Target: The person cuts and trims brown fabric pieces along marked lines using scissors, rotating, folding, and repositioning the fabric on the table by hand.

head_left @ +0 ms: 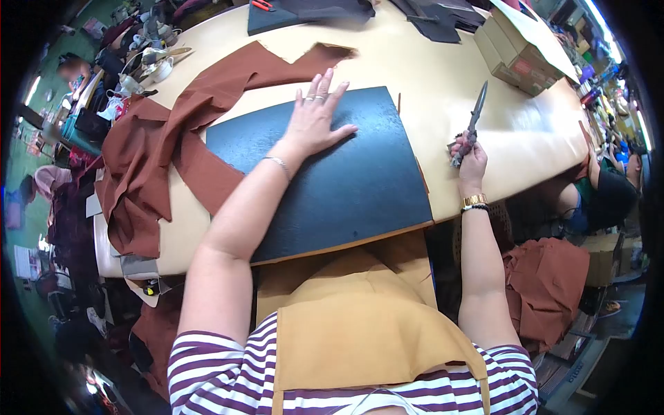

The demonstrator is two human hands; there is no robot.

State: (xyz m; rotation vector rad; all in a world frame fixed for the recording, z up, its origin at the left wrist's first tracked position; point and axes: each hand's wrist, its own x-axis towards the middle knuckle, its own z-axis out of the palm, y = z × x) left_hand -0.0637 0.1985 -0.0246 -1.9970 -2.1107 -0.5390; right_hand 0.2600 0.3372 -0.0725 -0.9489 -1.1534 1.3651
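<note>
My left hand (317,124) rests on a dark blue-black board (332,187), fingers spread and palm down. To the right of the board, above the pale table, my right hand (472,158) grips a pair of scissors (477,111) by wrapped handles. Their blades are together and point away from me. Left of the board lies crumpled rust-brown fabric (149,173), with one strip reaching past the board's far edge. A thin brown edge shows along the board's right side.
A cardboard box (515,59) stands at the table's far right. Dark fabric and a red-handled tool (263,5) lie at the far edge. More brown fabric (550,290) is piled at lower right. People are nearby on both sides.
</note>
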